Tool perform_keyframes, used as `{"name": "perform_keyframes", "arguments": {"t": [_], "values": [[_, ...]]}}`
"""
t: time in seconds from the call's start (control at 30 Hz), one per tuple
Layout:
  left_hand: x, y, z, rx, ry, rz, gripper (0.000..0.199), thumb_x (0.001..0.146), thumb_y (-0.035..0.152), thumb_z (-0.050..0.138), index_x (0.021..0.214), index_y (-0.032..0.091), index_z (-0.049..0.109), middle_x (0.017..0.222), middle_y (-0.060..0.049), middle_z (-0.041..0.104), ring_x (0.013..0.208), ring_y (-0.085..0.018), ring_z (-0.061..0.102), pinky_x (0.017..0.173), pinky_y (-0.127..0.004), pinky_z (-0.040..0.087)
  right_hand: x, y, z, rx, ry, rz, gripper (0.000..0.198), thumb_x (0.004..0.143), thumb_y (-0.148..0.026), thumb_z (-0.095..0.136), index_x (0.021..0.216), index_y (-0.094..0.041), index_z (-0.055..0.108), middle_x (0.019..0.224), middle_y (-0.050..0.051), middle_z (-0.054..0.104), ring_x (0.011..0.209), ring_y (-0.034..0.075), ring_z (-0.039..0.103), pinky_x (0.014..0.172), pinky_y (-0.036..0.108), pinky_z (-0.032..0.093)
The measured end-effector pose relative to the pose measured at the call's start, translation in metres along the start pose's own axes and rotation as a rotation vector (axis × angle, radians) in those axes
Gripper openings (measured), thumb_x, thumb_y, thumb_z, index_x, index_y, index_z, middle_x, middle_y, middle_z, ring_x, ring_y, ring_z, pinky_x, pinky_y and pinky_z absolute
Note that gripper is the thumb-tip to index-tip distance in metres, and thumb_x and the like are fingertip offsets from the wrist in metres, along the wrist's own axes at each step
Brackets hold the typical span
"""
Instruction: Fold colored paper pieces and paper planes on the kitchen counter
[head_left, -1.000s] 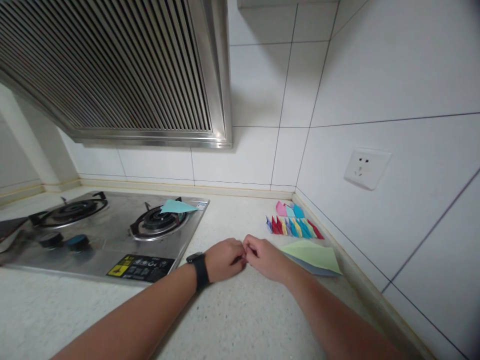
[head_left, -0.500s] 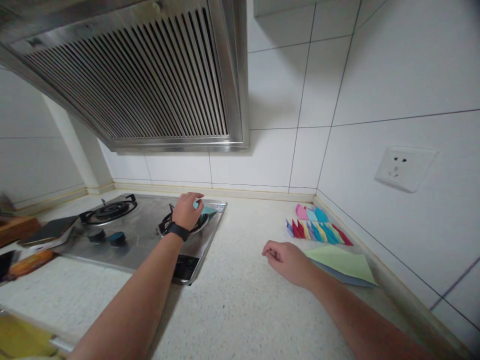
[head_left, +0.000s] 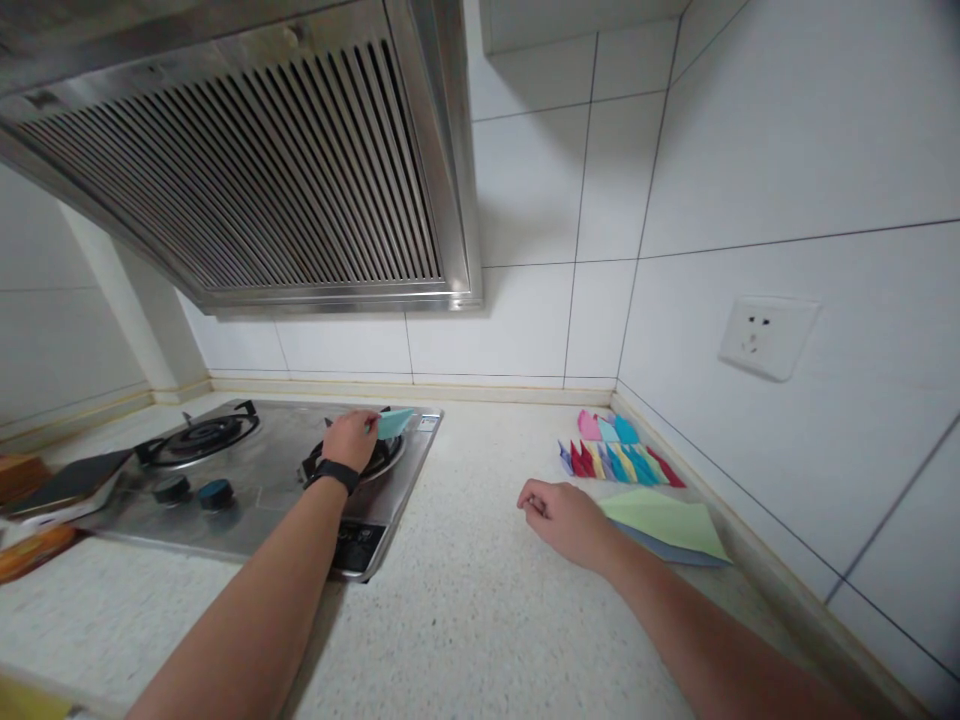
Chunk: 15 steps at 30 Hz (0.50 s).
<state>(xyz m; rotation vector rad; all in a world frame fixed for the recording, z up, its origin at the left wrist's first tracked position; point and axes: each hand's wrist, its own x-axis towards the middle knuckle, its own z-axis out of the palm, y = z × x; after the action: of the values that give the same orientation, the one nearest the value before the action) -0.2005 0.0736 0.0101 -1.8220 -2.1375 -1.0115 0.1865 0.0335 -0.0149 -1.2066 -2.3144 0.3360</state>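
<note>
Over the right burner (head_left: 385, 466) of the gas stove, my left hand (head_left: 349, 440) pinches a piece of light teal paper (head_left: 394, 424) between thumb and fingers. A black band circles that wrist. My right hand (head_left: 561, 516) rests low at the countertop with its fingers curled in, and nothing shows in it. Beside it lie a pale green sheet (head_left: 667, 518) and a blue-grey sheet (head_left: 679, 551), partly covered by the green one. Behind these, several small folded papers (head_left: 621, 463) in red, yellow, blue and purple stand in a row, with pink and blue pieces (head_left: 589, 426) farther back.
A steel range hood (head_left: 247, 180) hangs low above the stove (head_left: 277, 490). To the left are a second burner (head_left: 206, 438), two knobs (head_left: 215, 494), a dark flat object (head_left: 71, 485) and an orange item (head_left: 37, 553). A socket (head_left: 769, 337) sits on the right wall.
My left hand has closed on the teal paper and raised it from the burner. The whole view has shifted slightly. My right hand keeps its curled pose.
</note>
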Motion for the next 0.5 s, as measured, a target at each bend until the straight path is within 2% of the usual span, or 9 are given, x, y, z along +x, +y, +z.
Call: {"name": "perform_keyframes", "arguments": {"t": [0.1,0.23,0.37,0.5], "values": [[-0.008,0.023,-0.003,0.031,0.091,0.119,0.026,0.088,0.029,0.044,0.102,0.021,0.064,0.105,-0.008,0.065,0.101,-0.025,0.057,0.095,-0.037,0.041,0.001,0.000,0.001,0.008,0.026,0.016,0.016,0.080,-0.020,0.052,0.086,-0.024,0.067,0.065,-0.001,0.064,0.057,0.012,0.053,0.054,0.023,0.024],[-0.026,0.068,-0.003,0.017,0.159,0.350,0.023,0.091,0.028,0.043,0.101,0.022,0.063,0.102,-0.008,0.064,0.097,-0.022,0.058,0.089,-0.034,0.044,0.002,-0.002,-0.002,0.030,0.117,0.030,0.017,0.081,-0.019,0.051,0.090,-0.023,0.065,0.069,-0.001,0.064,0.058,0.012,0.053,0.055,0.023,0.027],[-0.048,0.107,0.003,0.033,0.129,0.634,0.021,0.092,0.024,0.045,0.101,0.022,0.064,0.100,-0.009,0.064,0.096,-0.023,0.057,0.085,-0.036,0.043,0.004,-0.003,-0.005,0.073,0.267,0.034,0.018,0.082,-0.019,0.050,0.097,-0.021,0.060,0.079,0.000,0.065,0.062,0.012,0.053,0.058,0.023,0.033],[-0.067,0.132,0.011,0.026,0.110,0.855,0.022,0.090,0.018,0.047,0.105,0.022,0.063,0.097,-0.008,0.065,0.090,-0.022,0.056,0.079,-0.037,0.042,0.005,-0.003,-0.007,0.067,0.361,-0.042,0.019,0.081,-0.017,0.054,0.099,-0.020,0.058,0.087,0.002,0.062,0.075,0.014,0.056,0.067,0.025,0.040]]}}
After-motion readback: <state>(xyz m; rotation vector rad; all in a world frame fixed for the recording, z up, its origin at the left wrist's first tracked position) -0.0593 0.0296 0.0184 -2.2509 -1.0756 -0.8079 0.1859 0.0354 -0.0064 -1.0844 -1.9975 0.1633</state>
